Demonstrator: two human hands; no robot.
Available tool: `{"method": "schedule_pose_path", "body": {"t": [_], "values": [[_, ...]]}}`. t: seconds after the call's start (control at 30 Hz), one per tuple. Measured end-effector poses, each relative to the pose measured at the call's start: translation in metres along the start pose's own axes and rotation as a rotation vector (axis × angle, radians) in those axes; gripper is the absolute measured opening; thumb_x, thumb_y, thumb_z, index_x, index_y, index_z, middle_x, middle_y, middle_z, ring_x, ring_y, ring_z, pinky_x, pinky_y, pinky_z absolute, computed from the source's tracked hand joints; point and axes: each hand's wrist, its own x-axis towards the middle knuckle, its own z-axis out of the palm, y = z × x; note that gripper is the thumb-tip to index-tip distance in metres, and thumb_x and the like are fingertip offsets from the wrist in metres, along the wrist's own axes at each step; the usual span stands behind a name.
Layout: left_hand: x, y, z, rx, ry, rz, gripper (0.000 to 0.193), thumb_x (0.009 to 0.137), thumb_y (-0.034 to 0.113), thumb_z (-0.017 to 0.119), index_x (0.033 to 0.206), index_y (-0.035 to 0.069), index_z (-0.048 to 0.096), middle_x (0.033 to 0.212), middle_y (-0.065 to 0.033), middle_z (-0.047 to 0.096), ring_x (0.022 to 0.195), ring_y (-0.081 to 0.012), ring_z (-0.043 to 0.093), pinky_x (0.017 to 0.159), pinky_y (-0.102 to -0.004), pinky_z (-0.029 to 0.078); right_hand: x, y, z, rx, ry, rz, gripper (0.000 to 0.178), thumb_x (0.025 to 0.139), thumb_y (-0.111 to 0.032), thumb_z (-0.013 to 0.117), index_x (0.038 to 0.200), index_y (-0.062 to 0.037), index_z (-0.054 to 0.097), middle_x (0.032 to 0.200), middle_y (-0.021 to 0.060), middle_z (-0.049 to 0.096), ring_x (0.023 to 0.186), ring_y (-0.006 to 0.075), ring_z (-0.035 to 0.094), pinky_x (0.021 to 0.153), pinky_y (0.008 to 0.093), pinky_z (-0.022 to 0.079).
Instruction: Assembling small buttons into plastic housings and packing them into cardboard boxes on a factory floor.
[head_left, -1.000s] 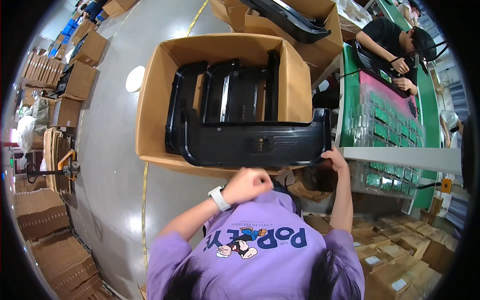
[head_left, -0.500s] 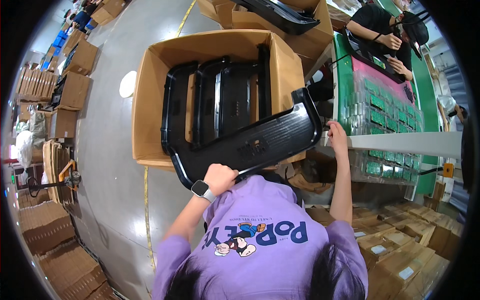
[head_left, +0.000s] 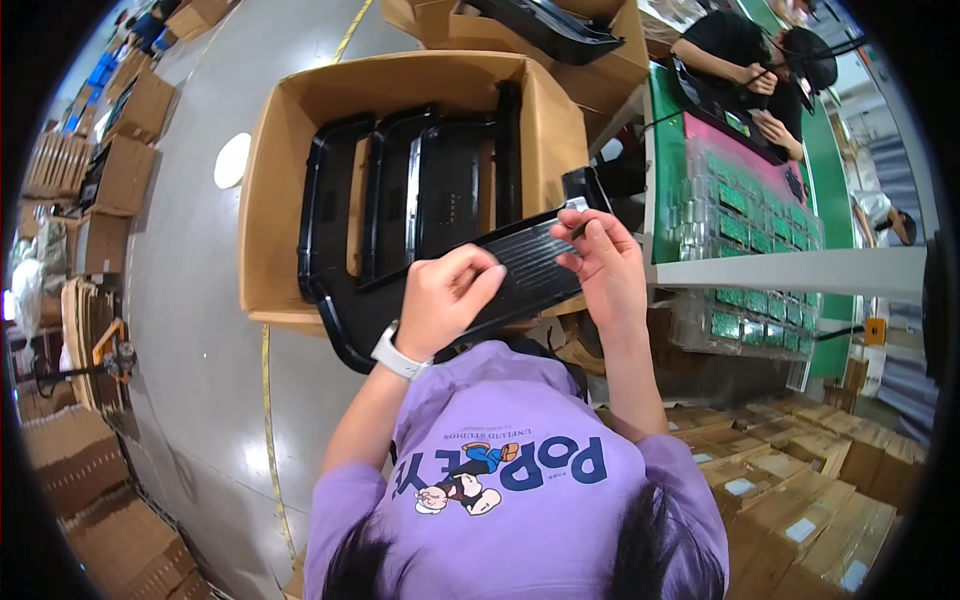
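Note:
A black plastic panel with a ribbed inner face lies slanted across the near side of an open cardboard box. Over its middle is my left hand, its fingers curled in toward the thumb; whatever they may hold is hidden. My right hand is raised over the panel's right end, pinching a small dark piece too small to name. Inside the box stand several similar black panels, side by side.
Another carton with black parts stands behind. At the right, a green-topped workbench bears clear trays of green circuit boards, and a co-worker in black works there. Flat cartons are stacked at lower right; a grey rail juts in.
My left hand has let go of the panel's near edge and risen over it. My right hand has come left from beside the bench to above the panel. The view has shifted slightly.

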Motion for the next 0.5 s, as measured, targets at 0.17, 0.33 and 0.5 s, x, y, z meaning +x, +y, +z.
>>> {"method": "schedule_pose_path", "body": {"t": [0.17,0.33,0.5], "values": [[-0.002,0.03,0.002,-0.152,0.096,0.069,0.011,0.075,0.007,0.068,0.085,0.003,0.064,0.046,0.0059,0.033,0.042,-0.0002,0.027,0.042,-0.0201,0.02,-0.021,0.009,0.03,0.165,-0.239,0.135,0.019,0.088,-0.009,0.06,0.105,-0.0028,0.058,0.086,0.0035,0.059,0.067,0.0086,0.057,0.057,0.0238,0.049],[-0.011,0.031,-0.009,-0.181,0.093,0.08,0.011,0.076,0.007,0.068,0.084,0.002,0.064,0.046,0.0062,0.035,0.043,0.0005,0.028,0.042,-0.0194,0.02,-0.035,0.013,0.054,0.16,-0.262,0.171,0.023,0.087,-0.007,0.062,0.108,-0.003,0.054,0.081,0.0019,0.056,0.065,0.008,0.055,0.056,0.0236,0.05],[-0.016,0.025,-0.004,-0.368,0.182,0.033,0.01,0.076,0.007,0.068,0.082,0.001,0.064,0.047,0.0066,0.036,0.043,0.0007,0.028,0.042,-0.0191,0.019,-0.036,0.031,0.061,0.232,-0.275,0.171,0.016,0.087,-0.007,0.06,0.102,-0.0047,0.054,0.08,0.0019,0.056,0.066,0.0078,0.056,0.056,0.0227,0.05]]}}
